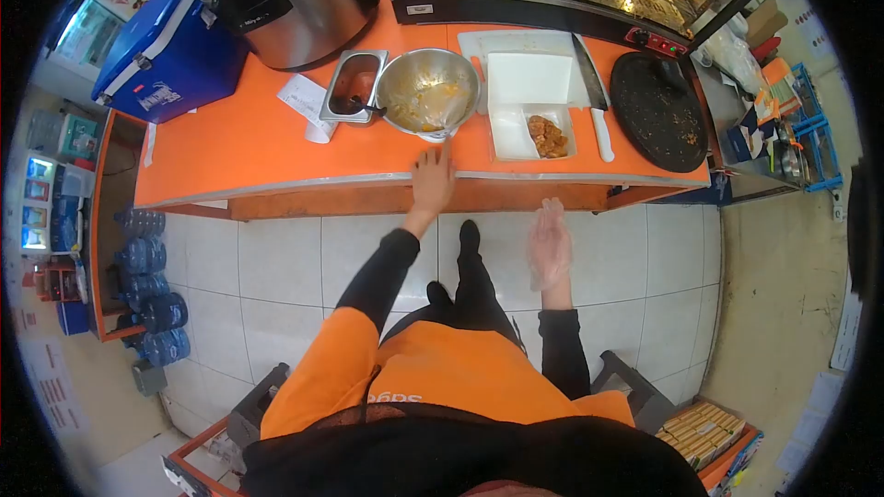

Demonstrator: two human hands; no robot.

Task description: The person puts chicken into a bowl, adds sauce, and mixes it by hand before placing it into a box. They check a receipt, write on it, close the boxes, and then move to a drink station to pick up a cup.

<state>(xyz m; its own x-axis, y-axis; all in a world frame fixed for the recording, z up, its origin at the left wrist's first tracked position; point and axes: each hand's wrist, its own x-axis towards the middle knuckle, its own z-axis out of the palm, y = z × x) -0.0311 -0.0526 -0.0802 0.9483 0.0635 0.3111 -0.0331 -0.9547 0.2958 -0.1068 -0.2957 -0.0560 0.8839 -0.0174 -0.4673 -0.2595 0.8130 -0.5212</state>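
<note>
Bare left hand (431, 179), open, reaches for the steel bowl (427, 92) on the counter (249, 143); gloved right hand (550, 244) hangs empty; gripping its rim seemingly comes next.

A round steel mixing bowl (427, 92) stands upright on the orange counter (249, 143), near its front edge, between a small rectangular steel pan and an open white foam box. Its inside is smeared with orange-yellow sauce, and a clear plastic sheet lies crumpled in it.
</note>
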